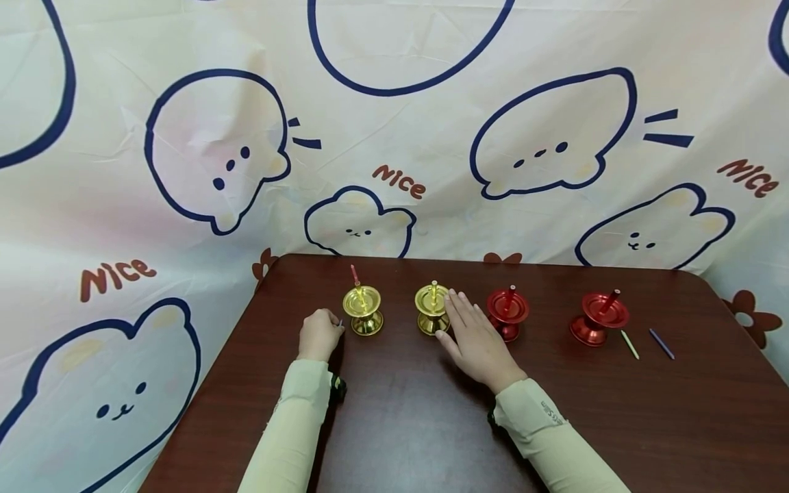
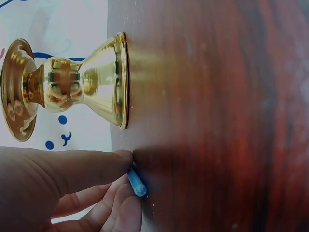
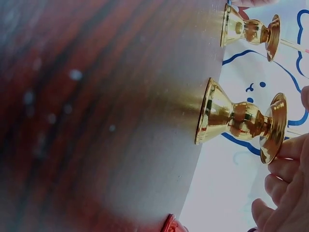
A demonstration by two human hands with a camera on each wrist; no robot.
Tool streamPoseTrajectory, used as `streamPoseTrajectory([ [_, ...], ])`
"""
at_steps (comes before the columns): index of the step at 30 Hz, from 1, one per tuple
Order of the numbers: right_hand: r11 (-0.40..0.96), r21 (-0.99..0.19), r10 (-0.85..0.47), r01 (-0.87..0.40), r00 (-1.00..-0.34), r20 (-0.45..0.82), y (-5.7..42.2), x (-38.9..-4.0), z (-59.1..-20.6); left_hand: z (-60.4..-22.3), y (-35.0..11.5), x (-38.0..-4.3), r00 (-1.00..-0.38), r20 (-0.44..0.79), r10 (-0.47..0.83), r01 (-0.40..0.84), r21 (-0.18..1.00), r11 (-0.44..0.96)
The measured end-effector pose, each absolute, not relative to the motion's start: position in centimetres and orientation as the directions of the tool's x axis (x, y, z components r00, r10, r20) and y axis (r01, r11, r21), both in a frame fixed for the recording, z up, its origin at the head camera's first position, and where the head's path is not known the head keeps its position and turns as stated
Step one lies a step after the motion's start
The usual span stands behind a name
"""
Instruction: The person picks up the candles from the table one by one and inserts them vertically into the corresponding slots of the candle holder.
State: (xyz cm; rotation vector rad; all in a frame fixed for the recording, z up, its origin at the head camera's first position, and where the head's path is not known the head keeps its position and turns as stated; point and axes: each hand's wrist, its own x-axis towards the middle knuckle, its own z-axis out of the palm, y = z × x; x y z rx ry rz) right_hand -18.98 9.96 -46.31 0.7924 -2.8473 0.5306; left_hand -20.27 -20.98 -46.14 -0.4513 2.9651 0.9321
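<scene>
My left hand (image 1: 319, 334) is low over the table, left of a gold candle holder (image 1: 367, 324). Between its thumb and fingers it pinches a thin light-blue candle (image 2: 137, 184), whose end sticks out close to the tabletop. A thin red candle (image 1: 354, 274) stands up in that gold holder. My right hand (image 1: 477, 342) reaches forward with its fingers extended beside a second gold candle holder (image 1: 433, 323). In the right wrist view its fingertips are right at the rim of the dish (image 3: 275, 128). No candle shows in this second holder's socket.
To the right stand two red candle holders, one (image 1: 508, 308) partly behind my right hand, the other (image 1: 598, 318) farther right. A green candle (image 1: 630, 344) and a purple-blue candle (image 1: 662, 344) lie near it. A printed cloth (image 1: 444, 137) hangs behind the brown table (image 1: 407, 424).
</scene>
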Motion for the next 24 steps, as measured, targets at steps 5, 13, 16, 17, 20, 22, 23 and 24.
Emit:
streamPoseTrajectory([
  [5,0.797,-0.296,-0.474,-0.526,-0.849,0.233,9.93,-19.06,-46.39,-46.04,-21.08,-20.21,-0.959,-0.083,-0.270,-0.270,0.557,0.786],
  [13,0.795,-0.298,-0.471,-0.529,-0.847,0.246,9.91,-19.01,-46.35,-46.08,-21.13,-20.12,-0.958,-0.083,-0.275,-0.273,0.562,0.781],
  [16,0.795,-0.303,-0.470,-0.525,-0.850,0.240,9.91,-19.00,-46.27,-46.08,-21.20,-20.08,-0.957,-0.095,-0.274,-0.278,0.574,0.770],
  [17,0.795,-0.304,-0.470,-0.525,-0.850,0.238,9.90,-19.00,-46.24,-46.14,-21.24,-20.07,-0.957,-0.097,-0.273,-0.278,0.578,0.768],
  [20,0.796,-0.306,-0.470,-0.522,-0.852,0.230,9.88,-19.02,-46.21,-46.30,-21.33,-20.02,-0.957,-0.098,-0.273,-0.277,0.592,0.757],
  [22,0.797,-0.305,-0.471,-0.520,-0.853,0.225,9.89,-19.04,-46.20,-46.41,-21.40,-19.95,-0.958,-0.097,-0.270,-0.273,0.600,0.752],
  [23,0.798,-0.304,-0.472,-0.521,-0.853,0.224,9.88,-19.04,-46.19,-46.46,-21.44,-19.93,-0.959,-0.095,-0.266,-0.268,0.604,0.751],
  [24,0.799,-0.303,-0.471,-0.520,-0.853,0.224,9.89,-19.05,-46.17,-46.48,-21.47,-19.90,-0.960,-0.093,-0.263,-0.264,0.608,0.748],
])
